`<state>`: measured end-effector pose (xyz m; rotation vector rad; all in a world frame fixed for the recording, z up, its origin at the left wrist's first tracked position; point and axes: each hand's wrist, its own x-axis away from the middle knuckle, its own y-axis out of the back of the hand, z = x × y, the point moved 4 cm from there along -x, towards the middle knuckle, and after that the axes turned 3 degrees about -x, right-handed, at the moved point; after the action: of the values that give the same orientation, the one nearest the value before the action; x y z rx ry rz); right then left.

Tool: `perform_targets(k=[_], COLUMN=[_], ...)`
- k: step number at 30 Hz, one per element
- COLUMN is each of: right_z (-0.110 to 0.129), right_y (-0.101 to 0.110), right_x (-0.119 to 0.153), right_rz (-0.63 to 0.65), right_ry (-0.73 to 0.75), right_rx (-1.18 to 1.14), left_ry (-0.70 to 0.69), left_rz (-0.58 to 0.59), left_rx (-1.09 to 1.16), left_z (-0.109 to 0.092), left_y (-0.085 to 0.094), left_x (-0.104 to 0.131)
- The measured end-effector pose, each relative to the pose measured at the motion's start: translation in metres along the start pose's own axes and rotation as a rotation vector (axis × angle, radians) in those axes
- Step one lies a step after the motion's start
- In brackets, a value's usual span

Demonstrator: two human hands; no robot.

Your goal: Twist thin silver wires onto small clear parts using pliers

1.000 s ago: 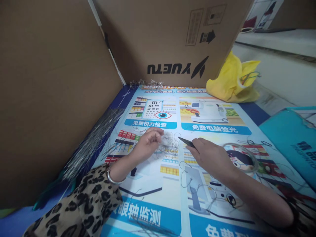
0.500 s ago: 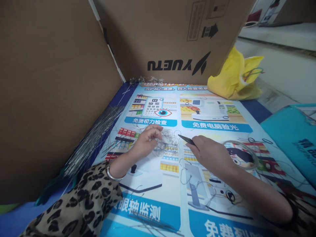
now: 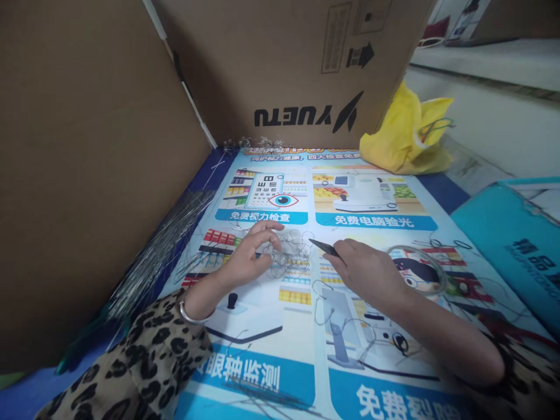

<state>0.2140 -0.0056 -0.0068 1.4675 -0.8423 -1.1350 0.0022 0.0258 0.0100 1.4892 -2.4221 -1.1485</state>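
My left hand (image 3: 254, 251), a silver bangle at its wrist, hovers at the left side of a tangle of bent wire loops (image 3: 289, 254). Its fingers are curved, with a gap between thumb and forefinger, and I see nothing gripped there. My right hand (image 3: 367, 268) is closed round a pair of pliers (image 3: 322, 246). Only their dark pointed jaws show, aimed left at a small loop on the tangle's right edge; the handles are hidden in the palm. Whether the tips touch the wire I cannot tell.
A printed poster (image 3: 306, 338) covers the table. Straight wires (image 3: 151, 256) lie bunched at left, with more cut wires (image 3: 271, 392) in front. A coil of wire (image 3: 441, 274) sits beyond my right forearm. Cardboard (image 3: 245, 70), a yellow bag (image 3: 402, 143) and a blue box (image 3: 503, 233) stand around.
My left thumb and fingers have spread a little apart beside the wire loops. The pliers keep their place at the tangle's right edge. The whole view has shifted slightly.
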Motion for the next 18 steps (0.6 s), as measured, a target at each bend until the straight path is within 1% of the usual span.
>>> perform_targets(k=[3,7,12,18], right_z=[0.0,0.0,0.0,0.0], right_y=[0.0,-0.001,-0.002,-0.001], right_x=[0.0,0.001,0.001,0.001], right_rz=[0.008,0.019,0.02,0.013], right_ry=[-0.005,-0.011,-0.015,-0.012], right_rx=[-0.012,-0.029,-0.03,-0.034], left_ry=[-0.074,-0.172,-0.197,-0.232], left_rz=[0.049,0.038,0.05,0.037], left_rx=[-0.088,-0.264,-0.447,-0.505], left_z=[-0.012,-0.023,-0.024,-0.024], left_y=[0.001,-0.005,-0.016,-0.02], left_x=[0.001,0.002,0.003,0.002])
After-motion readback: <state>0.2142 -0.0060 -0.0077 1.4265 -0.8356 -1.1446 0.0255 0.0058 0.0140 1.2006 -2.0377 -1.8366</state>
